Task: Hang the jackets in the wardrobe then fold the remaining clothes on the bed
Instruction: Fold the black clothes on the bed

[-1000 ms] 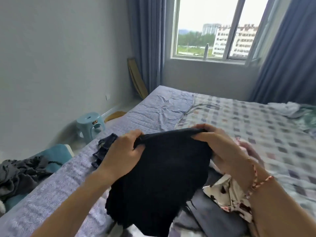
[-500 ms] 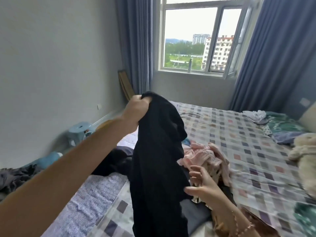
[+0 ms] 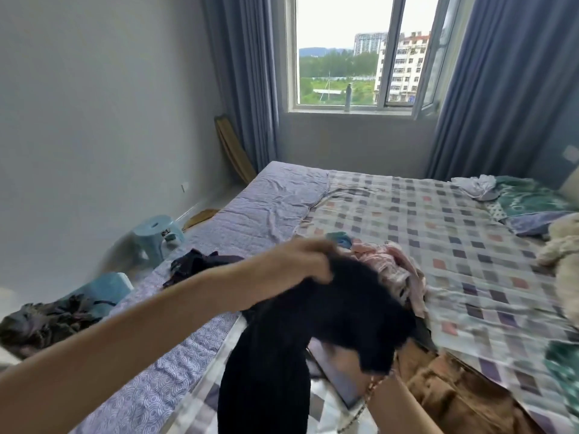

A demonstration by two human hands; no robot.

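1. As the left hand (image 3: pixel 308 261) is dropping from its raised hold, its fingers are clamping the black garment (image 3: pixel 313 324), now hanging low over the bed (image 3: pixel 470 245).
2. The right hand (image 3: pixel 344 360) is slipping beneath it, fingers hidden, so folding is probably beginning.

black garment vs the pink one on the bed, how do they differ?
The black garment is held up, gripped by the left hand, hanging long; the pink garment lies crumpled on the bed. The black garment is plain dark; the pink garment is pale. Both are unfolded clothes.
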